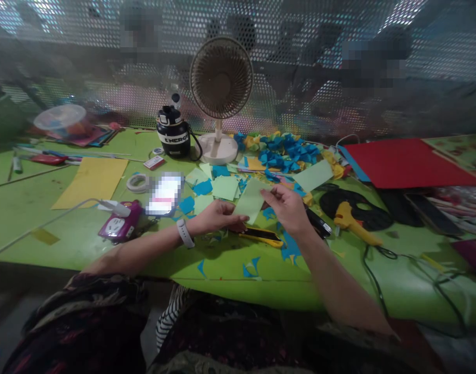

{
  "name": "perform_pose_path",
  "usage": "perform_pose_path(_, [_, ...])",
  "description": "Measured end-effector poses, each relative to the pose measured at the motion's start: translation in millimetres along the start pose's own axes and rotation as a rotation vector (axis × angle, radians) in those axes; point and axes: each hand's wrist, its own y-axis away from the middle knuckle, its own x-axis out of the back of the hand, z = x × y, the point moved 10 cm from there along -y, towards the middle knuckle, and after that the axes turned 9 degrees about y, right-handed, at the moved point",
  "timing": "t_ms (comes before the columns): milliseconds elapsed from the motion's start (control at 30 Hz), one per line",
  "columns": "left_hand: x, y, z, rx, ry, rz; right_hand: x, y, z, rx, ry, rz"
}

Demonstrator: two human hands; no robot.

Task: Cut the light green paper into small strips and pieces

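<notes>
Between my two hands is a pale green sheet of paper (pixel 250 201), raised above the table. My left hand (pixel 218 215) pinches its lower left edge, and my right hand (pixel 287 208) pinches its upper right edge. A yellow utility knife (pixel 261 236) lies just below the paper. Green paper squares (pixel 225 187) and blue scraps (pixel 202 187) are spread beyond my left hand. A black stapler-like tool (pixel 319 223) rests beside my right wrist, partly hidden by it. Another pale green strip (pixel 314 175) lies farther right.
A fan (pixel 221 78) and a black bottle (pixel 173 132) stand at the back, near blue and yellow paper pieces (pixel 288 150). Left are a lit phone (pixel 165 195), tape roll (pixel 137 183) and purple power socket (pixel 119 222). A yellow glue gun (pixel 355 224) with cable lies right.
</notes>
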Motion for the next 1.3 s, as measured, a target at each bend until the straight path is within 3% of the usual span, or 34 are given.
perform_pose_path(333, [-6.7,0,-7,0.034,0.005,-0.091,2,3,-7,0.003,0.064,0.001])
perform_pose_path(700, [-9.6,4,0,-0.007,-0.019,-0.084,5,3,-11,0.063,0.133,0.013])
perform_pose_path(1200, [-9.9,4,-1,-0.014,-0.011,-0.084,4,5,-10,0.040,0.095,0.036])
perform_pose_path(1300, [-5.8,4,1,-0.033,0.020,-0.041,0,6,-8,0.020,0.048,0.021])
